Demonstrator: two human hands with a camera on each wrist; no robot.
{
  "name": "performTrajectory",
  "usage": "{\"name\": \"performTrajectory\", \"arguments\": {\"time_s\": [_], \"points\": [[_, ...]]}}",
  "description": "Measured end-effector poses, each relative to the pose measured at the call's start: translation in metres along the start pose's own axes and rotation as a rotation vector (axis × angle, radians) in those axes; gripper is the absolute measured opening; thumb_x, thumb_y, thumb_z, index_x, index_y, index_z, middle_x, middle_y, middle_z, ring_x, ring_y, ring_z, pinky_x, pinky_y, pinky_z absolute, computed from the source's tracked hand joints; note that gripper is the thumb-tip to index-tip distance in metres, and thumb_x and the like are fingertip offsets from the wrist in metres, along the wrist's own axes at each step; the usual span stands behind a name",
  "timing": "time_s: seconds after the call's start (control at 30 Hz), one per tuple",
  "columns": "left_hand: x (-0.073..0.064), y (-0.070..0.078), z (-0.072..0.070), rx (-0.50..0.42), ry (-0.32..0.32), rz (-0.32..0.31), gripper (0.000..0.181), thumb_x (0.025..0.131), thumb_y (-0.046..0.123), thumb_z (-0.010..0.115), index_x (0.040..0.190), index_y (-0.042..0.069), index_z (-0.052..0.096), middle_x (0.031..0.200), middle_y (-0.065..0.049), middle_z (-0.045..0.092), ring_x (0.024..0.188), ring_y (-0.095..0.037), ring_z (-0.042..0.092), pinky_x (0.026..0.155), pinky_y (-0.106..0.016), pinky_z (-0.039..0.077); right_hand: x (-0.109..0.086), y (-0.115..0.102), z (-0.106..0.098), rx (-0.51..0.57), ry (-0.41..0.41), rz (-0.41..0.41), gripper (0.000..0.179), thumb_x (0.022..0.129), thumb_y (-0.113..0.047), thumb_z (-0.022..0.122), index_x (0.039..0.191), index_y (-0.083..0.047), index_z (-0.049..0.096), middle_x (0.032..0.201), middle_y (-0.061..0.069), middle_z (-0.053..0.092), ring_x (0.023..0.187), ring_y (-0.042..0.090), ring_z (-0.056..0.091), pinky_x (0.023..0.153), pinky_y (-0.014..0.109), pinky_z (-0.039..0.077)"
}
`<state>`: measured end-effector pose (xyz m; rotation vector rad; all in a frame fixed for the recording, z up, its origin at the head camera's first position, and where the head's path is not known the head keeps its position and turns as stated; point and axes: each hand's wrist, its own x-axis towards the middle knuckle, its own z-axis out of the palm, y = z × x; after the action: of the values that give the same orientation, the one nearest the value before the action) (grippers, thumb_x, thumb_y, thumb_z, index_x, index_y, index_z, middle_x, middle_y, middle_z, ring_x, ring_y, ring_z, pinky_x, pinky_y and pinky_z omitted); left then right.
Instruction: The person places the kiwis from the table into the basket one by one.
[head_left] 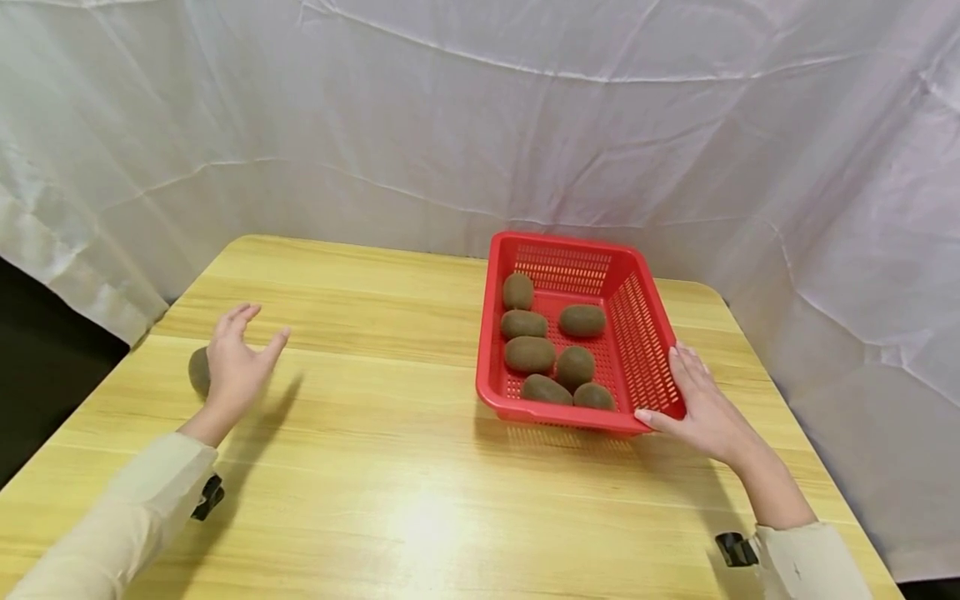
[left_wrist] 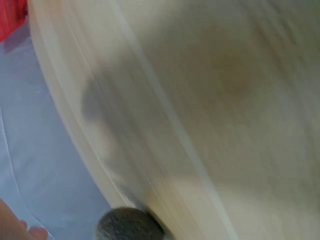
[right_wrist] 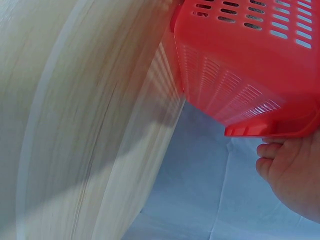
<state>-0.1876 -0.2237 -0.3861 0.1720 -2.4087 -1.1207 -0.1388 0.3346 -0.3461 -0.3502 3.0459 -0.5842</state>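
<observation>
At the table's left side lies a brown kiwi (head_left: 198, 372), partly hidden by my left hand (head_left: 238, 367). That hand is raised above the table with thumb and fingers spread apart, holding nothing. The same kiwi (left_wrist: 129, 226) shows at the bottom of the left wrist view, with a gap between it and the fingers. My right hand (head_left: 701, 408) grips the near right corner of a red plastic basket (head_left: 491, 350), thumb over the front rim and fingers along the right side. Inside the basket lie several kiwis (head_left: 529, 355), mostly along its left and near sides.
The light wooden table (head_left: 360, 467) carries the basket right of its middle. White cloth (head_left: 420, 125) hangs behind the table and along both sides. A small black device (head_left: 735, 550) is at the right wrist, and another black device (head_left: 208, 497) at the left.
</observation>
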Motion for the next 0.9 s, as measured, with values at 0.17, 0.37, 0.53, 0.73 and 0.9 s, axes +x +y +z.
{"name": "performTrajectory", "arguments": {"time_s": [0.17, 0.37, 0.53, 0.73, 0.9], "points": [[0.002, -0.008, -0.007, 0.032, -0.012, -0.082, 0.06, 0.087, 0.018, 0.063, 0.136, -0.007, 0.038, 0.148, -0.022, 0.025, 0.135, -0.043, 0.024, 0.11, -0.058, 0.021, 0.0, 0.0, 0.0, -0.002, 0.0, -0.001, 0.106, 0.08, -0.05, 0.064, 0.147, 0.003, 0.002, 0.153, 0.027, 0.003, 0.142, 0.042, 0.0, 0.108, 0.065, 0.014], [0.003, -0.017, -0.014, 0.038, -0.028, -0.127, 0.063, 0.09, 0.019, 0.059, 0.139, -0.009, 0.031, 0.15, -0.023, 0.018, 0.138, -0.043, 0.018, 0.111, -0.057, 0.02, 0.001, 0.0, 0.0, -0.008, 0.005, -0.006, 0.106, 0.08, -0.05, 0.064, 0.147, 0.004, 0.002, 0.153, 0.027, 0.004, 0.141, 0.043, 0.001, 0.108, 0.065, 0.015], [0.002, -0.025, -0.021, 0.036, -0.043, -0.156, 0.068, 0.091, 0.02, 0.058, 0.142, -0.009, 0.024, 0.151, -0.025, 0.012, 0.138, -0.045, 0.013, 0.113, -0.055, 0.016, 0.0, 0.001, 0.0, -0.009, 0.004, -0.003, 0.106, 0.08, -0.05, 0.064, 0.147, 0.003, 0.002, 0.153, 0.027, 0.004, 0.142, 0.042, 0.001, 0.108, 0.065, 0.015], [0.004, -0.036, -0.026, 0.072, -0.044, -0.162, 0.067, 0.09, 0.018, 0.058, 0.141, -0.009, 0.026, 0.148, -0.028, 0.02, 0.136, -0.046, 0.019, 0.112, -0.056, 0.019, 0.0, 0.001, 0.0, -0.017, 0.006, -0.003, 0.106, 0.08, -0.05, 0.064, 0.147, 0.004, 0.003, 0.153, 0.028, 0.005, 0.141, 0.042, 0.002, 0.107, 0.066, 0.016], [0.003, -0.041, -0.031, 0.118, -0.081, -0.195, 0.068, 0.09, 0.019, 0.057, 0.142, -0.009, 0.023, 0.146, -0.031, 0.021, 0.135, -0.047, 0.019, 0.111, -0.057, 0.02, 0.001, 0.001, 0.0, -0.022, 0.007, -0.005, 0.106, 0.08, -0.05, 0.064, 0.147, 0.004, 0.003, 0.152, 0.028, 0.006, 0.141, 0.043, 0.003, 0.107, 0.066, 0.017]]}}
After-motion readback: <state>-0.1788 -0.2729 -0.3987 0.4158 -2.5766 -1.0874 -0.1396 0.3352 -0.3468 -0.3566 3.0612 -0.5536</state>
